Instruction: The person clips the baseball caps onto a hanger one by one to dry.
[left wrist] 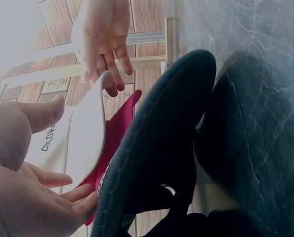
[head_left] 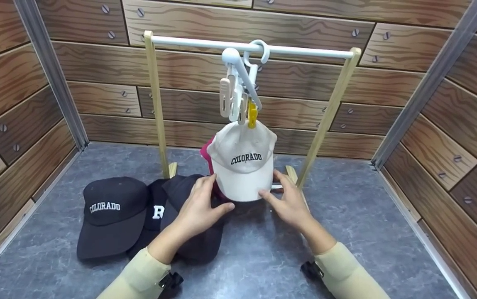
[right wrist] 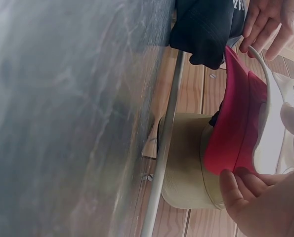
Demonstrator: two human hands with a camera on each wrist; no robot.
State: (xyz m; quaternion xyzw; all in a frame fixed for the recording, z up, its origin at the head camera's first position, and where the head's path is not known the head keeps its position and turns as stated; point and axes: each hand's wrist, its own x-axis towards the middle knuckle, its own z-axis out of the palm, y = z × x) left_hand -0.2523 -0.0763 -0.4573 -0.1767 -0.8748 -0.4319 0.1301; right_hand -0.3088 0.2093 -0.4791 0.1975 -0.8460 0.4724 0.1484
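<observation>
A white cap (head_left: 243,180) lettered COLORADO hangs upright, a yellow clip (head_left: 253,115) at its crown. Right behind it hangs a pink cap (right wrist: 234,118). My left hand (head_left: 199,209) is at the left edge of the white brim, fingers extended and thumb held apart in front. On the other side my right hand (head_left: 286,201) has its thumb at the brim's lower right edge, with loosely straight fingers reaching behind. In the right wrist view, those fingertips (right wrist: 231,180) are right by the pink brim. Neither hand is curled round a cap.
A white clip hanger (head_left: 242,74) hooks over the white rail (head_left: 304,50) of a wooden-legged rack. Dark caps, one lettered COLORADO (head_left: 116,211), lie on the grey table (head_left: 346,232) at left. Behind the pink cap shows a khaki cap (right wrist: 184,163). Wood-patterned walls enclose the space.
</observation>
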